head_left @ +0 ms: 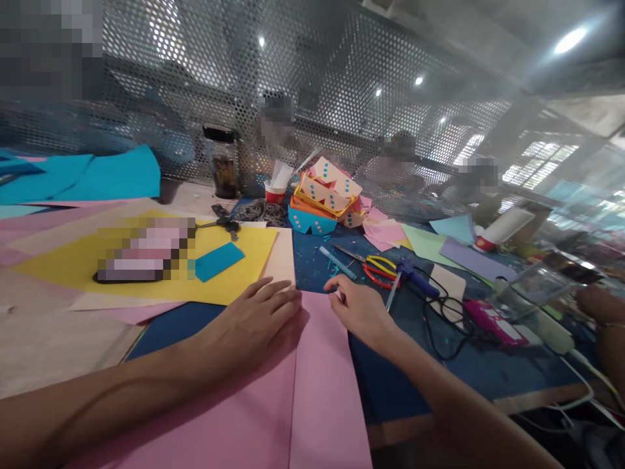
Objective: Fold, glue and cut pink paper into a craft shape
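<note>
A large pink paper sheet lies in front of me on a blue cutting mat, with a fold line running down its middle. My left hand lies flat on the sheet's left half, fingers stretched out and close together. My right hand rests at the sheet's top right corner with its fingers curled in a pinch at the paper's edge. Just beyond that hand lie a light blue stick and scissors with yellow and red handles.
A yellow sheet with a small blue rectangle lies to the left. Folded paper boxes, a red cup and a dark jar stand at the back. A glue gun, cables and a pink device lie right.
</note>
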{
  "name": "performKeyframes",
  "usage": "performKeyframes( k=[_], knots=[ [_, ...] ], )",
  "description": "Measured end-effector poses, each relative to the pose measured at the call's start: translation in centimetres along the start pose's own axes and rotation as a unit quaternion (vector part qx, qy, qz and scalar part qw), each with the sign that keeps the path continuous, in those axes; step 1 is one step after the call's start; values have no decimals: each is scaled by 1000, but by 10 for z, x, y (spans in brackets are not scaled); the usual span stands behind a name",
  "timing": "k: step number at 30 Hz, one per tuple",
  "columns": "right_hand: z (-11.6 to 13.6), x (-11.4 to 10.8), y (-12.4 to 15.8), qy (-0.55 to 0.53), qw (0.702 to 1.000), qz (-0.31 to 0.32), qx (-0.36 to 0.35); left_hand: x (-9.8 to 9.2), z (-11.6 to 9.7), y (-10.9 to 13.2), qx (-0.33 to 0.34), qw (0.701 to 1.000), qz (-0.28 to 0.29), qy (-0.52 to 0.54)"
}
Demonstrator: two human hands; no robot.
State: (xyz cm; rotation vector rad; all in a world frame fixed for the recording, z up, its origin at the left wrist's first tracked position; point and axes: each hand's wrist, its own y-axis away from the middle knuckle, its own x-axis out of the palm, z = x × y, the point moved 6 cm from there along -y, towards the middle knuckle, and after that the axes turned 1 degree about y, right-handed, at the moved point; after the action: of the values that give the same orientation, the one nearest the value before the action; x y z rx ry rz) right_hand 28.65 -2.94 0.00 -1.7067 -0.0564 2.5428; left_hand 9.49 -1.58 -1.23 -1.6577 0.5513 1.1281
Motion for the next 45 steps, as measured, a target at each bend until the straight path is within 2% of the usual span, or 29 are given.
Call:
performKeyframes(
  k=[8,13,19,23,32,36,45],
  knots=[
    [3,4,3,4,1000,16,-6,-1,-1,0,4,1000,6,2],
    [-2,3,6,-12,1000,2,9,-3,-2,1,-1,1000,26,1],
    [-3,-8,30,-100,995,-17,5,-6,-2,9,6,998,57,4],
    [-1,-2,46,-140,990,-19,6,-5,1,17,8,997,72,14],
    [11,10,48,-50,998,-35,-1,-4,1,18,4,997,73,18],
    [12,10,48,-45,998,-38,-7,-3,1,18,1,997,77,13],
    [6,6,73,-163,986,-41,16,-5,-1,24,21,997,79,15]
  ],
)
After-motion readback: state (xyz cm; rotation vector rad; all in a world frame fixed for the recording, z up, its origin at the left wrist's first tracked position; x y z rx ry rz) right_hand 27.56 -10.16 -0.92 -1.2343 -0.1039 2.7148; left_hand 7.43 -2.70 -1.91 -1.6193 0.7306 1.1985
